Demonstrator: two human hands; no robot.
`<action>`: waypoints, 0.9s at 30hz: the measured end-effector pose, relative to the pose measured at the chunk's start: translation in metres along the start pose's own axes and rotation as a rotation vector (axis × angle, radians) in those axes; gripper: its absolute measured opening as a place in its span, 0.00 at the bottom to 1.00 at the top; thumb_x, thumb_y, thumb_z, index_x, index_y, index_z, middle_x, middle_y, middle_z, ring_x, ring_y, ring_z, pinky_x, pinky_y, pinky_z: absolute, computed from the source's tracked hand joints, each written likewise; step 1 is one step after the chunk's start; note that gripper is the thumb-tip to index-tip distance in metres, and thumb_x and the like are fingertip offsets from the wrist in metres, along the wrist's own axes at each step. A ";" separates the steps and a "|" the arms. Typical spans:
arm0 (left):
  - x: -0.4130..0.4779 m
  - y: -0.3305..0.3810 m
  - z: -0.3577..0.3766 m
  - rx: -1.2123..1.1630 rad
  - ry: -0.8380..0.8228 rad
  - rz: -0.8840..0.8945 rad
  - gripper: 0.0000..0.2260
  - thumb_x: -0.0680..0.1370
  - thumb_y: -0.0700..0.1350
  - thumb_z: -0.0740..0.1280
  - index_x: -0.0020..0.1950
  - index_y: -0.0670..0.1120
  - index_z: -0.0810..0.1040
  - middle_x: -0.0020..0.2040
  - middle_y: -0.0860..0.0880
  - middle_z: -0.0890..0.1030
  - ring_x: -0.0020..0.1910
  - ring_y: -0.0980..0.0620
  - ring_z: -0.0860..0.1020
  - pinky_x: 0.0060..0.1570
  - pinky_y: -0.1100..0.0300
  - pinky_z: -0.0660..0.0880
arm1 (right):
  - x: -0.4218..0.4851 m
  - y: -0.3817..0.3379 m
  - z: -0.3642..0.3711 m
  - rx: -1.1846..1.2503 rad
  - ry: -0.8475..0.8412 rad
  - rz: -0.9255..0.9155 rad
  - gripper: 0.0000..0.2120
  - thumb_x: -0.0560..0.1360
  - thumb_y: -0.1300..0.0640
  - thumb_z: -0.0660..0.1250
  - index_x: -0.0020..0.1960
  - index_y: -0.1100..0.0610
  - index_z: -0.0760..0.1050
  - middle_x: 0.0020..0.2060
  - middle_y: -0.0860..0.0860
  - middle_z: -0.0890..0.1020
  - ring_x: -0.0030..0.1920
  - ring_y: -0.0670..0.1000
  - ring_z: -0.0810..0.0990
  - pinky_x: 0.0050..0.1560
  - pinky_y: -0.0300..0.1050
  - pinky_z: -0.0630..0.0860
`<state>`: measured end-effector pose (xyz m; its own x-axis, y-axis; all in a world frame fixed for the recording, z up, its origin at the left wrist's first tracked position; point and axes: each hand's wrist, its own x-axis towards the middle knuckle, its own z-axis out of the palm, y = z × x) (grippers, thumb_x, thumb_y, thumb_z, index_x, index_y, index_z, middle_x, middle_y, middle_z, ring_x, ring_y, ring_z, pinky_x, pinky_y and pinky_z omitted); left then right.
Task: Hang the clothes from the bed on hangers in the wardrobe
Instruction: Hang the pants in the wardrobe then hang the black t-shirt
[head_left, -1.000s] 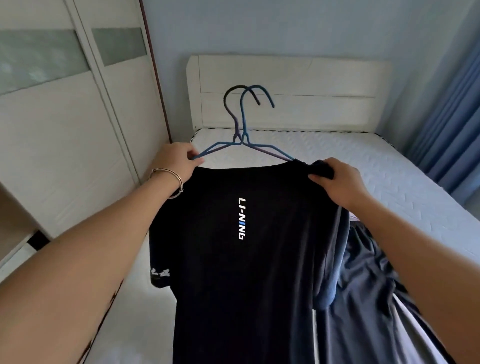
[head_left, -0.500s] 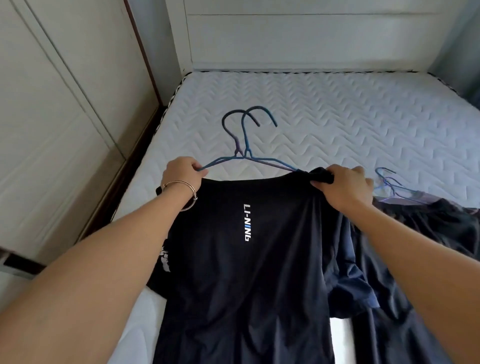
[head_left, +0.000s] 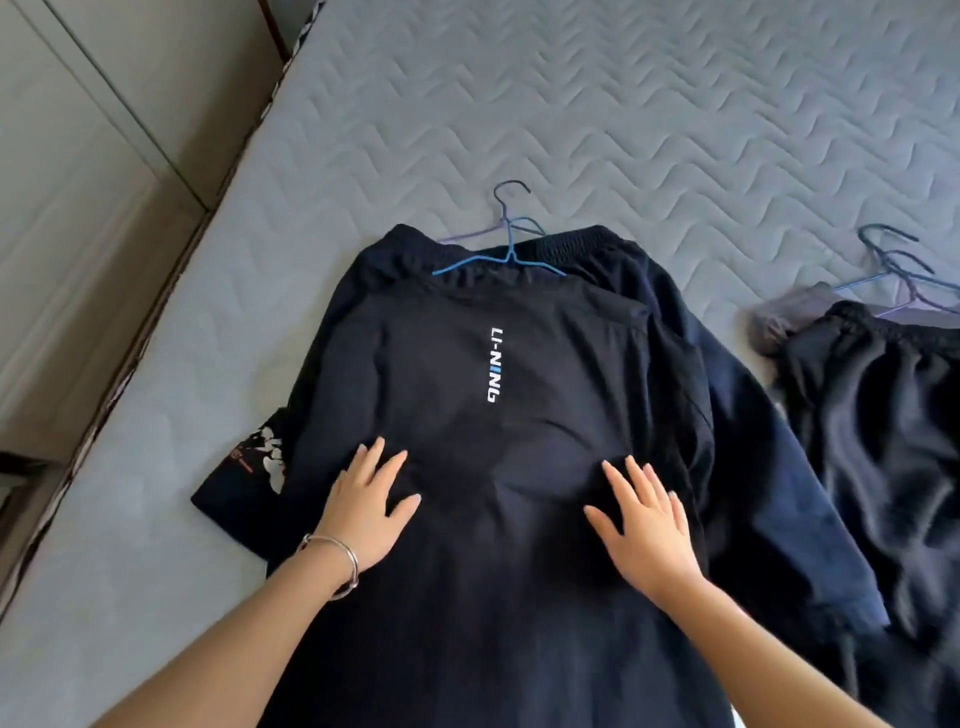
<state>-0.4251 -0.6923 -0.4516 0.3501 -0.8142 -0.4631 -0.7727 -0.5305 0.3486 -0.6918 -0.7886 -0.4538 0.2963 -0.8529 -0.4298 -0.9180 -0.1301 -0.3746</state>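
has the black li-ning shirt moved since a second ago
Yes. The black shirt went down from mid-air to lie flat on the mattress, both hands off its shoulders.

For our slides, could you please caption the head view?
Both hands, left and right, lie flat on a black shirt on the bed.

Lying flat on the bed (head_left: 675, 130): shirt (head_left: 467, 364) in the middle, hangers (head_left: 506, 249) at its top, both hands (head_left: 363, 512) resting on it, more clothes (head_left: 883, 415) lying right, wardrobe (head_left: 78, 182) standing left.
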 end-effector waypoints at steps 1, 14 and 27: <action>-0.016 -0.015 0.012 -0.010 0.018 -0.029 0.26 0.79 0.54 0.56 0.75 0.52 0.55 0.78 0.49 0.46 0.77 0.49 0.44 0.75 0.50 0.46 | -0.011 0.008 0.008 0.009 0.033 0.011 0.27 0.79 0.46 0.56 0.75 0.48 0.52 0.77 0.47 0.50 0.77 0.49 0.43 0.75 0.48 0.43; -0.198 -0.068 0.080 -0.561 0.204 -0.489 0.33 0.72 0.37 0.70 0.73 0.42 0.59 0.69 0.41 0.66 0.69 0.42 0.66 0.68 0.51 0.64 | -0.179 0.045 0.067 0.485 0.212 0.442 0.31 0.69 0.66 0.71 0.69 0.63 0.63 0.61 0.63 0.72 0.60 0.63 0.74 0.62 0.53 0.68; -0.339 -0.124 0.089 -0.418 -0.102 -0.700 0.13 0.79 0.45 0.60 0.38 0.39 0.74 0.41 0.37 0.79 0.46 0.39 0.77 0.41 0.56 0.66 | -0.344 0.069 0.067 0.476 -0.060 0.626 0.04 0.74 0.59 0.66 0.48 0.56 0.72 0.42 0.54 0.79 0.47 0.56 0.76 0.47 0.46 0.70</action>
<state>-0.4951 -0.3300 -0.4101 0.6124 -0.2470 -0.7510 -0.1251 -0.9682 0.2165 -0.8392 -0.4702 -0.3870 -0.2128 -0.6655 -0.7154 -0.7114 0.6075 -0.3535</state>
